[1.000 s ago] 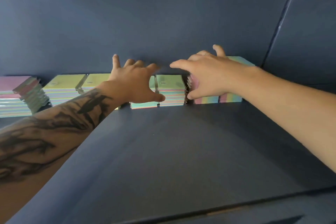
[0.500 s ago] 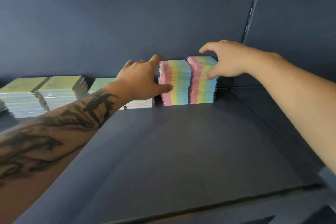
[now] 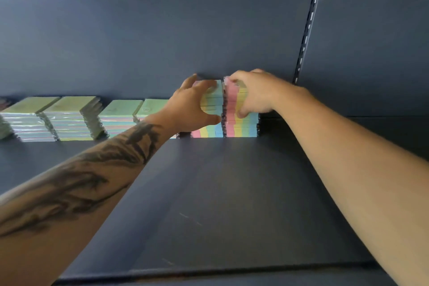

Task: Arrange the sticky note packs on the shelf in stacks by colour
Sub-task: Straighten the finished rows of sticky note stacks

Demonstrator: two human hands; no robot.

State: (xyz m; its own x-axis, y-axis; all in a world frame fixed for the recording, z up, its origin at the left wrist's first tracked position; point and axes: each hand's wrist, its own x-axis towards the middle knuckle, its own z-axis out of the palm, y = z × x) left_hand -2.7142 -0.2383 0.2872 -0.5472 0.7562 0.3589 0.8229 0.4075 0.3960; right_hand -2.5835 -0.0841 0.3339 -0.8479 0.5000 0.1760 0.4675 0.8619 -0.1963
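Sticky note packs: two tall stacks of rainbow-striped packs, wrapped in clear film, stand side by side and touching at the back of the shelf, against the rear panel; the left rainbow stack [image 3: 210,131] and the right rainbow stack [image 3: 241,126] each show pink, yellow, green and blue bands.
Shelf: dark grey-blue flat metal shelf board [image 3: 220,204], its front half bare, with a slotted metal upright [image 3: 306,30] rising at the right of the rear panel.
Green-topped stacks: four low stacks of pale green-topped packs [image 3: 69,118] sit in a row to the left of the rainbow stacks, along the same back edge.
Left hand: left hand [image 3: 190,109], on a tattooed forearm, grips the upper part of the left rainbow stack, fingers curled over its top and thumb pressed on its front face.
Right hand: right hand [image 3: 253,93] grips the upper part of the right rainbow stack, fingers curled over the top and thumb against the front.
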